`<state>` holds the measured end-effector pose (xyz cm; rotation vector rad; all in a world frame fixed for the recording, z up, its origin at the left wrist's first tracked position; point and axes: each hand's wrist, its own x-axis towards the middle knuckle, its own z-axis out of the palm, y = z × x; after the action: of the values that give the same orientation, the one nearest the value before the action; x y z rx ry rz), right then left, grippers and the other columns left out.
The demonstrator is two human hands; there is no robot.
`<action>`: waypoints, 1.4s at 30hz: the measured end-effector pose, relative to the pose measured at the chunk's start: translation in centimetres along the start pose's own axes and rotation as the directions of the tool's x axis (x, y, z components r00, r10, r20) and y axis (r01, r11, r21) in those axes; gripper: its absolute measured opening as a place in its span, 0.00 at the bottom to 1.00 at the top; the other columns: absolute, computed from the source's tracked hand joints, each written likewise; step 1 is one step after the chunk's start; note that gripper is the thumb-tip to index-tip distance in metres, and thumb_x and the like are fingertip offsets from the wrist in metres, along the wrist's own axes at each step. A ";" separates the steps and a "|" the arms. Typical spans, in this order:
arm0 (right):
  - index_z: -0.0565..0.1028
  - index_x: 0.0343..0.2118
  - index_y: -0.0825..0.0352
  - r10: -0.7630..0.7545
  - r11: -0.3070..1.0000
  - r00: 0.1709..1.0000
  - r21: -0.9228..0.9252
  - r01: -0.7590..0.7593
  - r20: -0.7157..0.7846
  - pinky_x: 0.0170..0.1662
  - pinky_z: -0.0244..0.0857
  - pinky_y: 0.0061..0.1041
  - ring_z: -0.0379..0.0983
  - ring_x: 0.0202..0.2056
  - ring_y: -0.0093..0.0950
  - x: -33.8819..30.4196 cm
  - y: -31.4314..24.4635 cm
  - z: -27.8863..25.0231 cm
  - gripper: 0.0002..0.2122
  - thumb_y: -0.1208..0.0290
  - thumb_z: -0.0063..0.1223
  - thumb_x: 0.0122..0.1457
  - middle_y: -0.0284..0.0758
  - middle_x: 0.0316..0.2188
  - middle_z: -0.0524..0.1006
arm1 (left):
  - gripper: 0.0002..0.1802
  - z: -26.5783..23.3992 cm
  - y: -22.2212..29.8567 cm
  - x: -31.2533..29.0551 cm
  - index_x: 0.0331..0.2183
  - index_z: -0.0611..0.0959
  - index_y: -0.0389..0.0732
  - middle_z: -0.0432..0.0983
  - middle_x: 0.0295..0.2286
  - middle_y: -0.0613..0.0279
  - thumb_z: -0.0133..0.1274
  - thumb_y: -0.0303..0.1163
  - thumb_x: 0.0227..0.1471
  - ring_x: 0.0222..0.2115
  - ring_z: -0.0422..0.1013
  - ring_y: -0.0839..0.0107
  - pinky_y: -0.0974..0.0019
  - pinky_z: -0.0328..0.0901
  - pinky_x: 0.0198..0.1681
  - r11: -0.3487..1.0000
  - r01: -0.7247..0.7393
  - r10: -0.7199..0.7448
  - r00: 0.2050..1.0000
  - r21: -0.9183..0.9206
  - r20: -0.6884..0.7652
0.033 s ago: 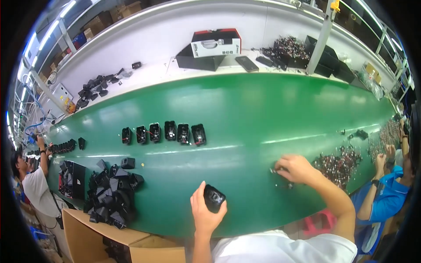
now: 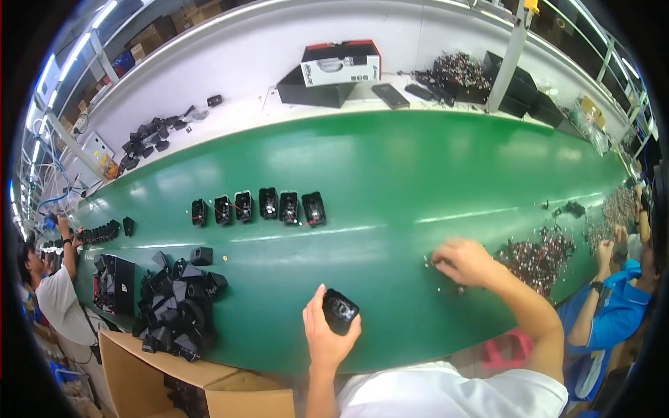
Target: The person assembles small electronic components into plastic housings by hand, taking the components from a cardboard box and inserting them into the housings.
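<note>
Near the front edge of the green table, my left hand [image 2: 329, 336] grips a black plastic housing [image 2: 341, 311], its open side facing up and parts showing inside. Farther right, my right hand [image 2: 463, 261] bends over the tabletop, fingers curled together around something small near the fingertips. What they hold is mostly hidden. Tiny pieces lie beside those fingers. To the right of that hand spreads a pile of small wired components [image 2: 538, 263]. Several black housings [image 2: 268, 203] with red wires and parts inside stand in a row at the middle left.
A heap of black plastic shells [image 2: 178, 306] lies at the left, above an open cardboard box [image 2: 160, 369]. On the white back shelf are a printed carton [image 2: 341, 70], a phone [image 2: 390, 96] and more components [image 2: 460, 70]. Co-workers sit at both ends of the green table [image 2: 390, 167].
My right hand has shifted slightly left and up over the table. The left hand keeps its hold on the housing. The whole view has tilted a little.
</note>
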<state>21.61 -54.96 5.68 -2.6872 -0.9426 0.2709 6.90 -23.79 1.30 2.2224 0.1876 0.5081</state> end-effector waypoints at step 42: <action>0.61 0.42 0.65 0.202 0.450 0.977 0.892 -0.037 -0.061 0.35 0.70 0.19 0.77 0.31 0.22 1.2 -6.7 5.1 0.04 0.75 0.42 0.69 0.44 0.40 0.82 | 0.42 3.8 3.2 -1.9 0.55 0.72 0.36 0.73 0.51 0.49 0.70 0.29 0.37 0.51 0.69 0.48 0.51 0.64 0.55 0.947 -0.236 0.298 0.899 -0.218 0.320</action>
<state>17.30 -48.22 2.91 -1.7153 -0.3472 0.4255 6.66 -29.04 1.01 2.1325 -0.3442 0.2527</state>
